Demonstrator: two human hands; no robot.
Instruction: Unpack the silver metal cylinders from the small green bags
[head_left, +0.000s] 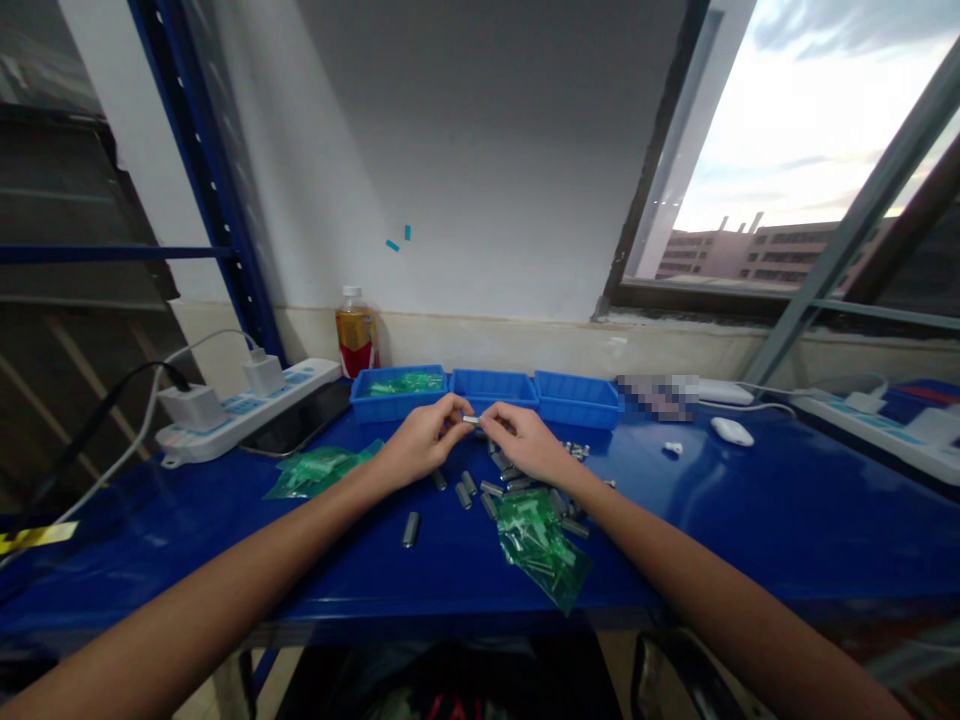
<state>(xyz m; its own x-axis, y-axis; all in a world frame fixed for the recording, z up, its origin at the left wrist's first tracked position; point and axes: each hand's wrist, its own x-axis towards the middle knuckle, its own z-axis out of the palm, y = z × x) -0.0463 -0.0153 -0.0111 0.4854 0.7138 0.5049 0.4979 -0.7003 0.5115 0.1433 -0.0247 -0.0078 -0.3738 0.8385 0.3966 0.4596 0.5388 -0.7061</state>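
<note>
My left hand [421, 440] pinches a small silvery metal cylinder [470, 419] between thumb and fingertips. At its other end, the fingers of my right hand [531, 442] are closed; any smaller part between them is hidden. Below the hands, several grey metal cylinders [463, 494] lie scattered on the blue table [352, 570], one of them apart [411, 529] toward the front. A green plastic bag [541, 545] with slim pieces inside rests by my right forearm. Beside my left wrist lies another green bag [319, 470]. Small metal screws [577, 451] show past my right hand.
Three blue bins stand behind my hands: the left bin [397, 408] holds green bags, then come the middle bin [495, 384] and right bin [577, 400]. A drink bottle [355, 335], power strip [247, 405] and dark phone [296, 425] are left; a white earbud case [732, 432] is right.
</note>
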